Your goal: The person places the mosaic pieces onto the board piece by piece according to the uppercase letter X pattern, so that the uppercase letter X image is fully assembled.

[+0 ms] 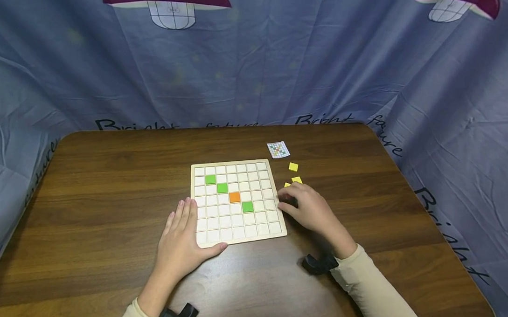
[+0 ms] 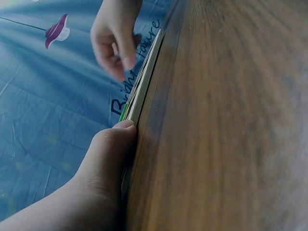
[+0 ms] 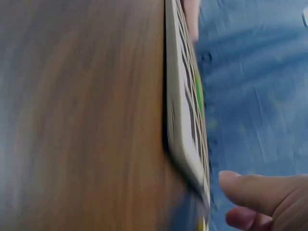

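Note:
A square wooden grid board (image 1: 238, 240) lies on the table with green tiles (image 1: 210, 179) and one orange tile (image 1: 235, 197) on a diagonal of its cells. My left hand (image 1: 180, 240) rests along its left edge, fingers extended and thumb at the front edge. In the left wrist view the thumb (image 2: 113, 144) presses the board's side. My right hand (image 1: 310, 208) is raised beside the right edge, fingers bent, with a gap between thumb and forefinger and no tile showing there. Yellow tiles (image 1: 293, 167) lie just beyond it, one partly hidden by the fingers.
A small printed card (image 1: 278, 149) with a coloured grid pattern lies behind the board's back right corner. The brown wooden table (image 1: 112, 196) extends on both sides. Blue printed curtains (image 1: 251, 74) hang along its back and sides.

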`<control>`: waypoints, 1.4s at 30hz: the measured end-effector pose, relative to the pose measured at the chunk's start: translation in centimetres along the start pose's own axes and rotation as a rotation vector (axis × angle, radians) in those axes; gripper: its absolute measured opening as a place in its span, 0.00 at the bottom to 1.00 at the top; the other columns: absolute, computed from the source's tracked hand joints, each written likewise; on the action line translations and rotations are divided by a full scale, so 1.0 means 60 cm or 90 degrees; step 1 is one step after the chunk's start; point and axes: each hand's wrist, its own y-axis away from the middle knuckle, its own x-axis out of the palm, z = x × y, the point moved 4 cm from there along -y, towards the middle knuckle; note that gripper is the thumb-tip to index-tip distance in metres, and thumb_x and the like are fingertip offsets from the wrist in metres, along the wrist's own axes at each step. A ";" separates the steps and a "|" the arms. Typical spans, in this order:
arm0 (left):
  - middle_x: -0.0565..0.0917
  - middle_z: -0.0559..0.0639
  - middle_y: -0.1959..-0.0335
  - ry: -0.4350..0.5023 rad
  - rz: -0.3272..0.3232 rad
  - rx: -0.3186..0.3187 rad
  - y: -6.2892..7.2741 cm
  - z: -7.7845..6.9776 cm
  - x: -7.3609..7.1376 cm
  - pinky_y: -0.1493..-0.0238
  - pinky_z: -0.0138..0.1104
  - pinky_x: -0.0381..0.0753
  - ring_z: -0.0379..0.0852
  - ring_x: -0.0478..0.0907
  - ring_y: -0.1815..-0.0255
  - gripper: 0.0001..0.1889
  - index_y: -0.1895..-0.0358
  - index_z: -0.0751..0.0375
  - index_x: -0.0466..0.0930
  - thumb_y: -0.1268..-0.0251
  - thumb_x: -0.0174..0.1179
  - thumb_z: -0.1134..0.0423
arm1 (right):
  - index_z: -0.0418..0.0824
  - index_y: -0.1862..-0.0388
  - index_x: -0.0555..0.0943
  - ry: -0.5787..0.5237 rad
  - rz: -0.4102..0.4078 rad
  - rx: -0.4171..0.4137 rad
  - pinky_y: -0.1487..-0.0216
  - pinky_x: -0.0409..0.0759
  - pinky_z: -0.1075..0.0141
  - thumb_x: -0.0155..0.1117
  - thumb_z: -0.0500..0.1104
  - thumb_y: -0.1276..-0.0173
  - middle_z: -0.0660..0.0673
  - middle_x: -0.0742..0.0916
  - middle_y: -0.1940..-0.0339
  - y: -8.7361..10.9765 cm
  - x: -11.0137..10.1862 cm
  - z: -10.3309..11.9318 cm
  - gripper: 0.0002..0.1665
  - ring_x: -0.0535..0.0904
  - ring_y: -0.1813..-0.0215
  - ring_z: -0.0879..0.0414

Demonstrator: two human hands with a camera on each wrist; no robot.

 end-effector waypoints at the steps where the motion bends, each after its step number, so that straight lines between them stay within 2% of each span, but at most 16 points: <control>1: 0.50 0.62 0.19 0.000 0.001 0.000 0.000 0.000 0.000 0.19 0.52 0.48 0.58 0.46 0.17 0.70 0.21 0.69 0.47 0.58 0.57 0.17 | 0.49 0.50 0.85 0.009 0.006 0.017 0.63 0.74 0.63 0.71 0.49 0.35 0.52 0.82 0.63 0.004 -0.005 -0.012 0.15 0.76 0.61 0.56; 4: 0.50 0.63 0.19 0.000 0.004 0.000 0.000 0.000 0.001 0.19 0.52 0.48 0.58 0.46 0.17 0.70 0.21 0.69 0.46 0.58 0.57 0.17 | 0.47 0.45 0.84 0.031 0.024 0.050 0.59 0.75 0.59 0.70 0.47 0.34 0.49 0.83 0.59 0.016 -0.017 -0.044 0.19 0.76 0.56 0.52; 9: 0.50 0.63 0.19 -0.001 0.006 -0.002 0.001 0.003 0.000 0.19 0.52 0.48 0.58 0.45 0.17 0.71 0.21 0.69 0.46 0.58 0.57 0.17 | 0.43 0.40 0.82 0.047 0.035 0.061 0.56 0.74 0.56 0.69 0.45 0.33 0.45 0.82 0.55 0.031 -0.023 -0.073 0.23 0.73 0.53 0.48; 15: 0.49 0.63 0.19 -0.001 0.005 -0.001 0.001 0.004 -0.002 0.19 0.52 0.48 0.58 0.45 0.17 0.71 0.21 0.69 0.46 0.58 0.57 0.16 | 0.44 0.48 0.86 0.024 0.014 0.044 0.57 0.69 0.59 0.72 0.45 0.36 0.46 0.82 0.56 0.033 -0.021 -0.079 0.17 0.70 0.56 0.49; 19: 0.49 0.63 0.19 -0.002 0.004 -0.002 0.000 0.005 -0.002 0.19 0.52 0.48 0.58 0.45 0.17 0.71 0.21 0.69 0.46 0.59 0.57 0.16 | 0.46 0.56 0.83 -0.004 0.009 0.060 0.57 0.68 0.60 0.74 0.45 0.38 0.48 0.84 0.58 0.025 -0.018 -0.077 0.12 0.70 0.57 0.50; 22: 0.49 0.63 0.19 -0.004 0.006 -0.002 -0.001 0.005 -0.001 0.19 0.52 0.47 0.58 0.45 0.17 0.71 0.21 0.69 0.46 0.59 0.56 0.16 | 0.47 0.62 0.81 -0.026 -0.002 0.083 0.61 0.68 0.62 0.74 0.44 0.39 0.50 0.85 0.64 0.017 -0.017 -0.074 0.10 0.71 0.61 0.53; 25: 0.49 0.62 0.19 -0.006 0.010 -0.001 -0.002 0.005 0.000 0.19 0.52 0.47 0.58 0.45 0.17 0.71 0.21 0.68 0.45 0.59 0.56 0.16 | 0.47 0.63 0.82 -0.063 -0.030 0.088 0.68 0.68 0.65 0.74 0.43 0.38 0.52 0.85 0.69 0.011 -0.017 -0.067 0.09 0.71 0.68 0.55; 29: 0.48 0.62 0.19 -0.005 0.011 -0.002 -0.002 0.005 0.001 0.19 0.51 0.47 0.58 0.44 0.17 0.71 0.21 0.68 0.45 0.59 0.56 0.16 | 0.46 0.59 0.83 -0.131 -0.047 0.051 0.73 0.70 0.69 0.73 0.41 0.37 0.52 0.86 0.71 0.004 -0.009 -0.044 0.09 0.72 0.73 0.58; 35: 0.49 0.62 0.19 -0.001 0.010 -0.001 -0.002 0.004 0.000 0.19 0.51 0.47 0.58 0.45 0.17 0.71 0.21 0.68 0.45 0.59 0.57 0.16 | 0.49 0.57 0.84 -0.217 0.018 -0.017 0.74 0.71 0.71 0.72 0.41 0.36 0.55 0.84 0.71 0.000 0.023 0.000 0.09 0.72 0.74 0.61; 39: 0.49 0.63 0.19 0.000 0.008 -0.001 -0.002 0.004 0.000 0.19 0.51 0.47 0.58 0.45 0.17 0.71 0.21 0.69 0.46 0.59 0.57 0.16 | 0.49 0.58 0.84 -0.233 0.041 -0.062 0.72 0.71 0.72 0.71 0.42 0.36 0.57 0.81 0.73 -0.002 0.043 0.017 0.08 0.71 0.74 0.62; 42: 0.49 0.63 0.19 0.003 0.010 -0.002 -0.002 0.004 0.001 0.19 0.51 0.47 0.58 0.45 0.17 0.71 0.21 0.69 0.46 0.59 0.57 0.17 | 0.49 0.59 0.85 -0.229 0.039 -0.092 0.69 0.72 0.72 0.72 0.42 0.36 0.57 0.82 0.70 -0.002 0.051 0.023 0.08 0.72 0.70 0.62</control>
